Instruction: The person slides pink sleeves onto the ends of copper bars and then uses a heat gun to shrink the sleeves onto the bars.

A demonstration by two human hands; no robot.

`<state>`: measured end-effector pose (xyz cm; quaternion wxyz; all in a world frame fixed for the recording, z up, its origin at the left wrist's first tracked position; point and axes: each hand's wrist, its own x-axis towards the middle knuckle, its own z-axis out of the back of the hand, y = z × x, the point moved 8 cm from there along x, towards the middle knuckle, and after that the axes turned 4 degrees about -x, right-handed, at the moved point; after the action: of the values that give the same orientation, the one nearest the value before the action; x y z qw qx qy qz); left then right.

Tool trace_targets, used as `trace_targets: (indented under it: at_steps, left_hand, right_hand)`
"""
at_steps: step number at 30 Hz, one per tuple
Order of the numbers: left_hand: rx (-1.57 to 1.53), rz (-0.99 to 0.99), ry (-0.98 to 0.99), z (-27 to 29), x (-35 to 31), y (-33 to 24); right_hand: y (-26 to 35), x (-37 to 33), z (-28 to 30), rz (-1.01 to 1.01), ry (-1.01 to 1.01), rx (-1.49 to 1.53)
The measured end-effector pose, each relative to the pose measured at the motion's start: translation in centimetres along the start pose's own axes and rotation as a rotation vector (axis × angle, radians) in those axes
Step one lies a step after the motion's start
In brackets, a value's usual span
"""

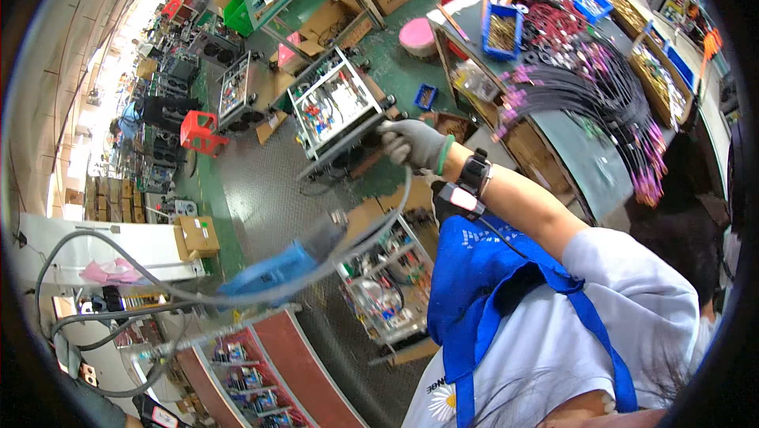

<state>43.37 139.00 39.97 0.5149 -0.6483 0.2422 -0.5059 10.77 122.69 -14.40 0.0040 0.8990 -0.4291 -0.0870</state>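
Observation:
A long grey cable point(237, 299) sweeps in a loose arc across the view, blurred by motion. My right hand point(415, 145), in a grey glove with a green cuff, is closed around one stretch of it, beside an open metal cabinet point(336, 104) packed with wiring. At the lower left rim my left hand point(73, 361) is partly cut off and closed on the cable where it loops. Small copper-coloured pieces point(87, 373) show next to that hand. A black device point(460, 200) sits at my right wrist, near a dark watch point(474, 171).
A bench point(589, 167) at right carries black cables point(601, 88) with purple ends and a blue bin point(502, 32). Another open cabinet point(387, 289) stands near my blue apron point(474, 270). A blurred blue shape point(273, 274) crosses the middle. Left are a red stool point(202, 134) and a carton point(196, 236).

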Motion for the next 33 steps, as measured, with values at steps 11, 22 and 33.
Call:
trace_targets:
  at_steps: [11,22,33]
  left_hand:
    - [-0.012,0.191,0.378,-20.9,30.2,20.9]
    - [0.001,0.189,0.513,-41.8,38.9,32.9]
    - [-0.244,0.676,0.936,-83.8,39.5,57.6]
  right_hand:
    - [30.5,10.9,-28.7,0.292,0.503,-0.49]
    - [49.6,20.4,-30.6,0.44,0.134,-0.934]
    - [73.2,28.5,-16.4,0.993,-0.39,-2.021]
